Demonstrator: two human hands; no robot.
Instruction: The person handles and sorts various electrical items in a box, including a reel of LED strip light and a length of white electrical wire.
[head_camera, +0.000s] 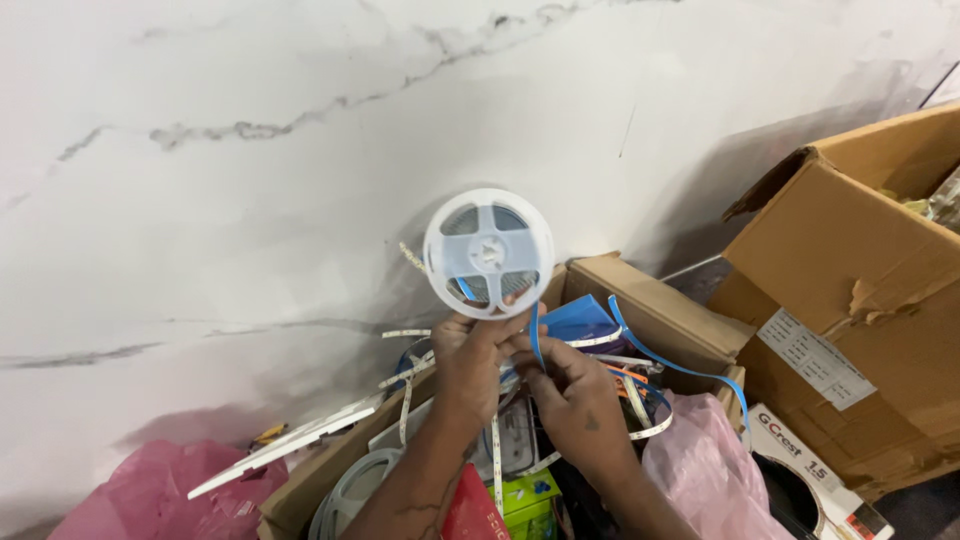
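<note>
My left hand (470, 355) holds a white plastic reel (488, 252) by its lower rim, raised upright in front of the white marble wall. A thin blue strip (680, 365) runs from the reel's lower edge down between my hands and loops away to the right. My right hand (570, 395) pinches that blue strip just below the reel. Both hands hover above an open cardboard box (665, 310) full of strip offcuts.
The open box holds white strip pieces (290, 440), another reel (350, 485), red and green packets (500, 500). A large cardboard box (860, 300) stands at right, pink plastic bags (160, 490) at lower left and beside the right hand. A white carton (800, 455) lies lower right.
</note>
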